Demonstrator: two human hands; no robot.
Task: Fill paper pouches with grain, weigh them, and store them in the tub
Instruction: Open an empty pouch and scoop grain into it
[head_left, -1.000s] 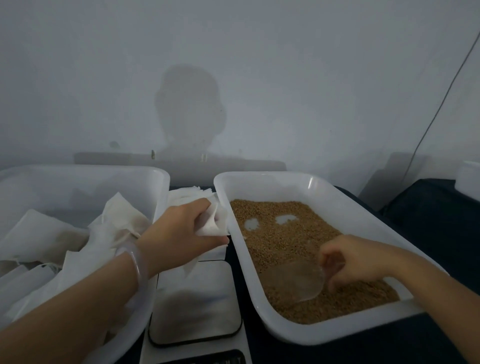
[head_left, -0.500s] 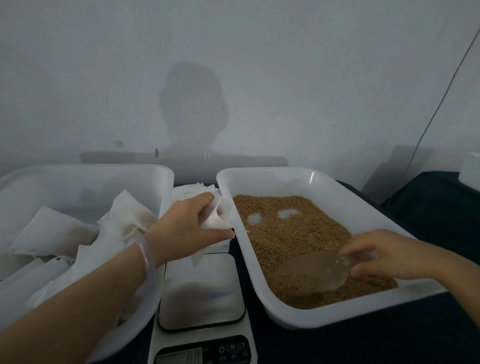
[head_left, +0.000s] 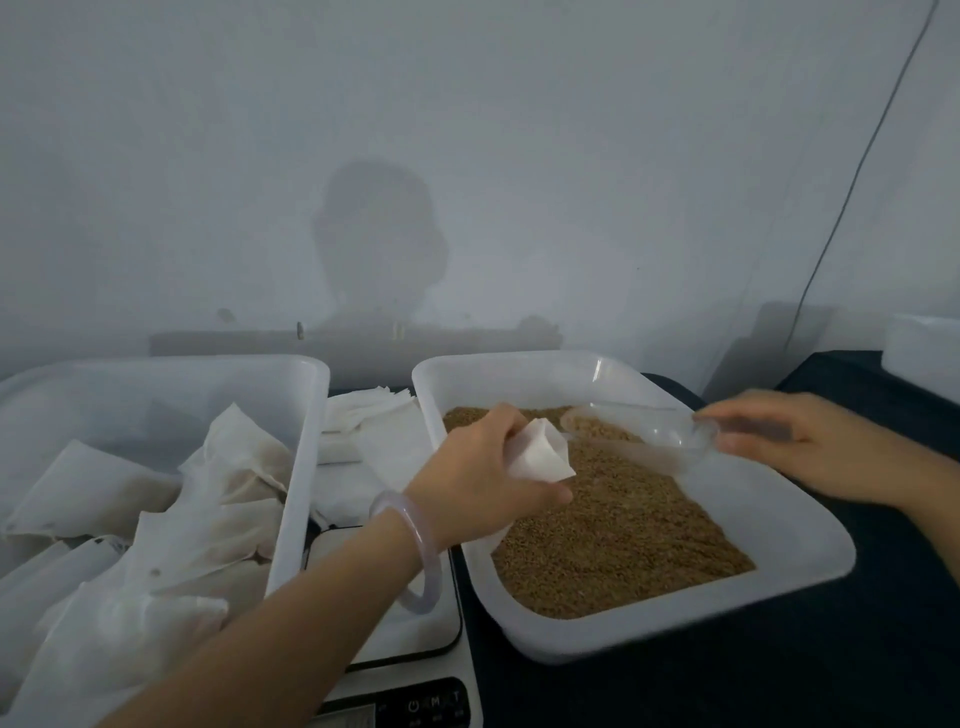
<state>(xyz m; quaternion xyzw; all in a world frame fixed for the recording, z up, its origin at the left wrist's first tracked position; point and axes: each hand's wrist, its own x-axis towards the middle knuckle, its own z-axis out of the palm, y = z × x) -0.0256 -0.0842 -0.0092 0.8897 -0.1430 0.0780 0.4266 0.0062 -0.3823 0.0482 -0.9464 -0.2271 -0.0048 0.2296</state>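
Pinching pouch (head_left: 540, 458) open in left fingers (head_left: 551, 493) over grain (head_left: 623, 535); gripping loaded scoop (head_left: 636, 432) in right fingers (head_left: 740, 415), lying left-right, lip just right of pouch mouth.

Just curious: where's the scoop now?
Head view, right of centre: the right hand holds the scoop over the grain tray, tip near the paper pouch.

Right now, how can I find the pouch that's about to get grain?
Find the white tray of brown grain on the right. Over it, the left hand holds one small white pouch beside the clear scoop. It alone is held; other pouches lie in the left tub.
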